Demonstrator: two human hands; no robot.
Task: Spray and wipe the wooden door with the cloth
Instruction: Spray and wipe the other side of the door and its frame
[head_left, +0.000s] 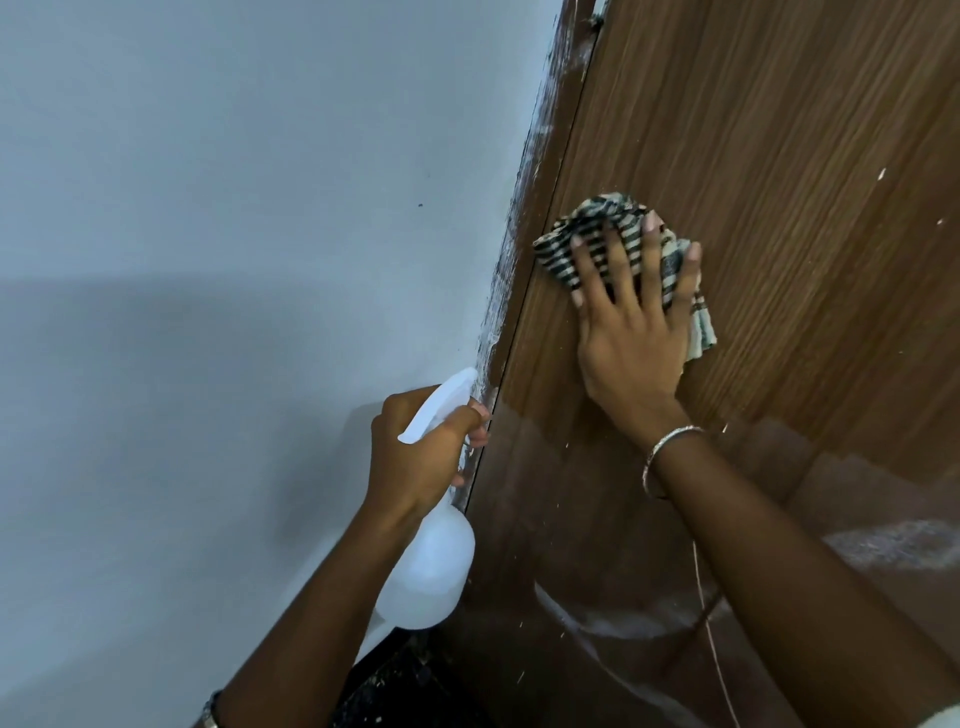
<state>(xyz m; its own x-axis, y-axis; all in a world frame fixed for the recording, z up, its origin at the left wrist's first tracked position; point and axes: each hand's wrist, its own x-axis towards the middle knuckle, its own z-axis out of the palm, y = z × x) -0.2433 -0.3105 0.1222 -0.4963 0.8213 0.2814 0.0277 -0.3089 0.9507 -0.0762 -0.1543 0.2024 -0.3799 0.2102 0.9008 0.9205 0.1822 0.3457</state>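
The striped cloth (618, 239) is pressed flat on the wooden door (779, 156) by the right hand (631, 338), fingers spread; the spray bottle (428, 561) is gripped by the left hand (415, 452).

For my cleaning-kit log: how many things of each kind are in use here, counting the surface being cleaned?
spray bottle: 1, white, held by the left hand
cloth: 1, striped, pressed flat under the right hand
wooden door: 1
Total: 3
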